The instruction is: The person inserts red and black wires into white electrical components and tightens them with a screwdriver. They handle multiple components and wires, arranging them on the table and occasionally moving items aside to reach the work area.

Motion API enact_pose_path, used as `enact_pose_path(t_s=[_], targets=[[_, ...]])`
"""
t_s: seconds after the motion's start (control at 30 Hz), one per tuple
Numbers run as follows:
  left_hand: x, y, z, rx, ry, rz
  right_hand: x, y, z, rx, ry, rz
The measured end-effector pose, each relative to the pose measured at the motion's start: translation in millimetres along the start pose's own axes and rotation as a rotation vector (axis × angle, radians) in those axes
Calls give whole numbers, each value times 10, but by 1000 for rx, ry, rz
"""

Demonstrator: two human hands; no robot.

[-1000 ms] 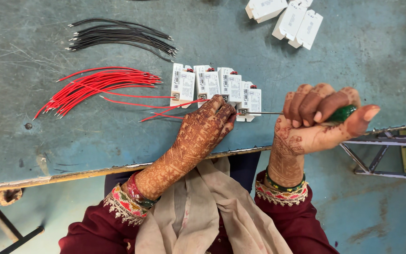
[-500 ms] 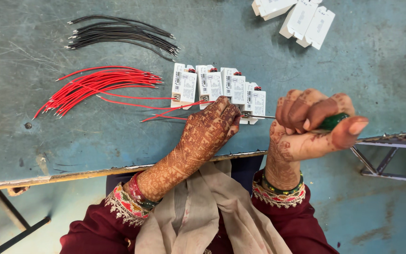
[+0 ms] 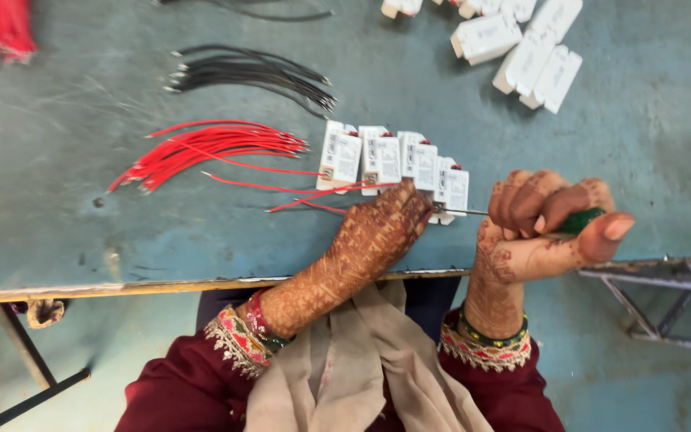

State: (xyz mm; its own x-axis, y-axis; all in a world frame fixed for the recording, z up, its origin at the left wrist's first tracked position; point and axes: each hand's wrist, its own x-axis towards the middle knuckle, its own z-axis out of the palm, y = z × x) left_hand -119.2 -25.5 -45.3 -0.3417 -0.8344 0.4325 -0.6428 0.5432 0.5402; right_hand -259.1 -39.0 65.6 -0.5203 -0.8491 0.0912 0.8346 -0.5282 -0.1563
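White terminal block (image 3: 451, 190), rightmost in the row on the table (image 3: 81, 232), pinned by left hand (image 3: 377, 236); green-handled screwdriver (image 3: 521, 218) clenched in right hand (image 3: 541, 228), shaft horizontal, pointing left into block.

Four small white boxes (image 3: 393, 160) stand in a row near the front edge of the blue-green table (image 3: 81, 240), and each one has a white label with dark print on its top. More white boxes (image 3: 521, 48) of the same kind lie in a loose heap near the back edge, toward the right corner. Their labels are white too, and the print is too small to make out.
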Motion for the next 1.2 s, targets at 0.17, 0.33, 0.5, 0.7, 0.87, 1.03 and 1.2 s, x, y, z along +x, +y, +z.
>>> enact_pose_path(t_s=[0.17, 0.33, 0.5, 0.7, 0.87, 1.03, 1.2], targets=[[-187, 27, -367, -39, -317, -134, 206, -144, -217, -733, -471, -44], [-531, -276, -1158, 112, -52, -39, 349, -272, -265, -709, -508, -12], [-415, -653, -1587, 274, 60, -119, 398, -71, -49, -559, -440, 20], [497, -1294, -1453, 301, -17, 94, 480, 453, 140, -545, -636, 166], [984, -1569, -1168, 448, -30, 216, 482, 712, 132, -584, -682, 203], [1060, -1598, -1134, 449, -48, 148, 522, 715, 92, -641, -662, 233], [994, -1657, -1216, 385, 2, 153, 546, 708, 130, -651, -610, 248]])
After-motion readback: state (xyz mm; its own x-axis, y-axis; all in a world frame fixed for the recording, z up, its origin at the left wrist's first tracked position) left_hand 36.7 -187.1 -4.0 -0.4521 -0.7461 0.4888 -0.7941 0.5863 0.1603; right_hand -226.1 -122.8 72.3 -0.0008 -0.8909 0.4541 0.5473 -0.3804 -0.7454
